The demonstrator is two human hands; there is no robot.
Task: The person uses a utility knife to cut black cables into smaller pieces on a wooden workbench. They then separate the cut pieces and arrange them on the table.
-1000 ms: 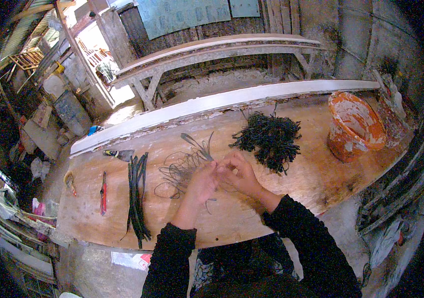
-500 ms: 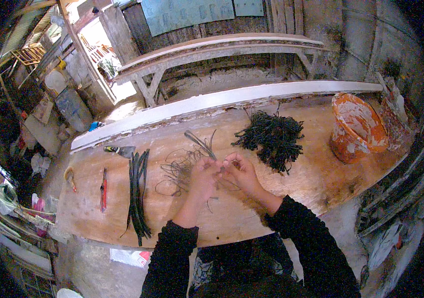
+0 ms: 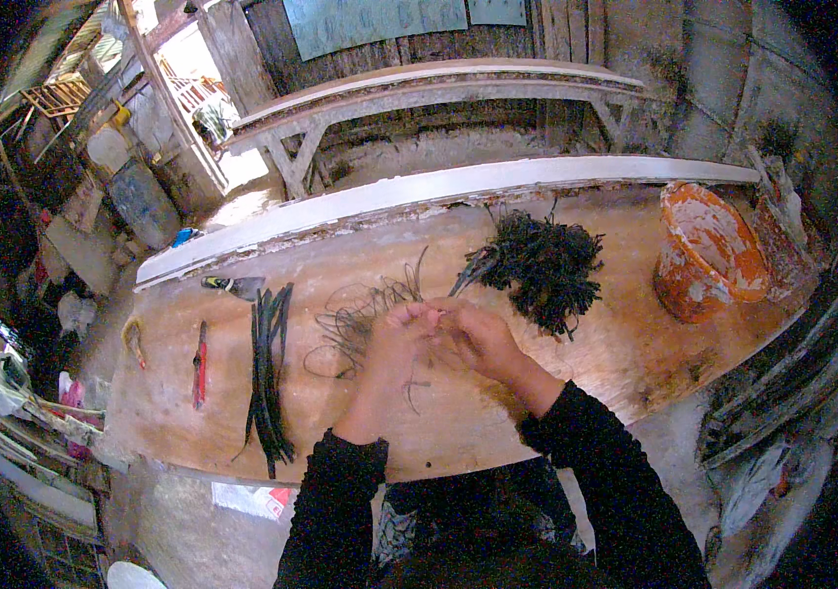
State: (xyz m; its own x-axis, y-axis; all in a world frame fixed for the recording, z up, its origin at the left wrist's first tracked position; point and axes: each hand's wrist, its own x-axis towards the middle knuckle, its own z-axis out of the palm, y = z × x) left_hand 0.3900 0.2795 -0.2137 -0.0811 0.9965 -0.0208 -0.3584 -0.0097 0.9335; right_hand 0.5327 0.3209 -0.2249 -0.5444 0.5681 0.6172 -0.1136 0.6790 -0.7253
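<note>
Above the middle of the table, my left hand [image 3: 395, 336] and my right hand [image 3: 483, 339] meet with fingertips pinched together. A thin dark strip [image 3: 462, 279] sticks out from between them on the far side, slanting toward the black bundle; the part inside the fingers is hidden. Beside and beyond my left hand lies a loose tangle of thin dark wire [image 3: 345, 319]. A heap of knotted black strips [image 3: 544, 263] rests past my right hand. To the left, long flat black strips [image 3: 267, 388] lie side by side.
A red-handled tool [image 3: 200, 368], a putty knife [image 3: 234, 286] and a small curved yellowish item [image 3: 134, 344] lie at the table's left. An orange bucket [image 3: 684, 275] smeared white stands at the right. A long white board [image 3: 419, 196] borders the far edge, with a wooden bench [image 3: 438, 93] behind.
The dark strip ends at my hands swung from the upper left to the upper right. My right hand has curled over, its fingers more turned in. The view has shifted slightly.
</note>
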